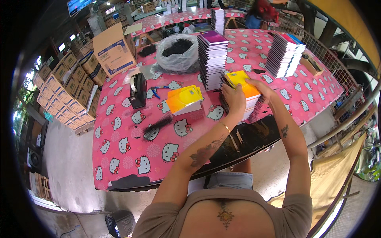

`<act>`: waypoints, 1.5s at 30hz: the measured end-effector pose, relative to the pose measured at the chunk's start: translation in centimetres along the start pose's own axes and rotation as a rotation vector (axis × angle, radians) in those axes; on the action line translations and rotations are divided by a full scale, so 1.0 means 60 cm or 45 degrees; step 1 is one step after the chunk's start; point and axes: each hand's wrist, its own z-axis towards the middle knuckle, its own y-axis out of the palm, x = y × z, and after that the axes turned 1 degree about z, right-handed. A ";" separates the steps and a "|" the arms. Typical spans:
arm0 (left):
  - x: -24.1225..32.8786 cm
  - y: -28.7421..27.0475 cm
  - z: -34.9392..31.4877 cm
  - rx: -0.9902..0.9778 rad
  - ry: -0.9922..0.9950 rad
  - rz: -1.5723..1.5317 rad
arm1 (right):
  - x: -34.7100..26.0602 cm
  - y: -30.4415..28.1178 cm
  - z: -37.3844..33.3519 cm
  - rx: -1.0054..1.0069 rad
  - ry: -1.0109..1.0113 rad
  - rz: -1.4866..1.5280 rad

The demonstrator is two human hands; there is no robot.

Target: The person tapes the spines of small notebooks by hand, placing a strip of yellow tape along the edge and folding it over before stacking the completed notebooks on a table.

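Observation:
A stack of spiral notebooks (251, 104) with a yellow-orange cover on top stands at the table's near edge. My left hand (235, 97) grips its left side, fingers along the edge by the binding. At the top right corner, my right hand (260, 89) has its thumb on the cover, with its other fingers partly hidden. Black bristly binding pieces stick out beside the stack. To the left lie a few yellow notebooks (185, 100), slightly fanned. Directly behind my left hand rises a tall notebook stack (213, 59) with a purple cover on top.
On the pink patterned table (119, 139) are a black tape dispenser (137, 90), blue-handled pliers (155, 93), loose black strands (157, 125) and a clear plastic bag (177, 55) of black pieces. Another notebook stack (283, 55) stands right. An open carton (114, 51) and stacked boxes (67, 93) sit left.

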 end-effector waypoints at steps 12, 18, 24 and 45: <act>-0.043 -0.391 -0.006 0.029 1.251 1.361 | -0.035 0.046 -0.126 0.713 -1.042 -0.211; -0.008 -0.410 -0.020 -0.115 1.275 1.416 | 0.066 0.194 -0.196 0.011 -1.255 -0.538; -0.091 -0.372 -0.134 -0.428 1.165 1.357 | 0.295 0.246 -0.059 0.074 -0.877 -0.503; -0.153 -0.568 -0.043 0.252 1.062 1.691 | 0.324 0.238 -0.010 -0.013 -0.689 -0.129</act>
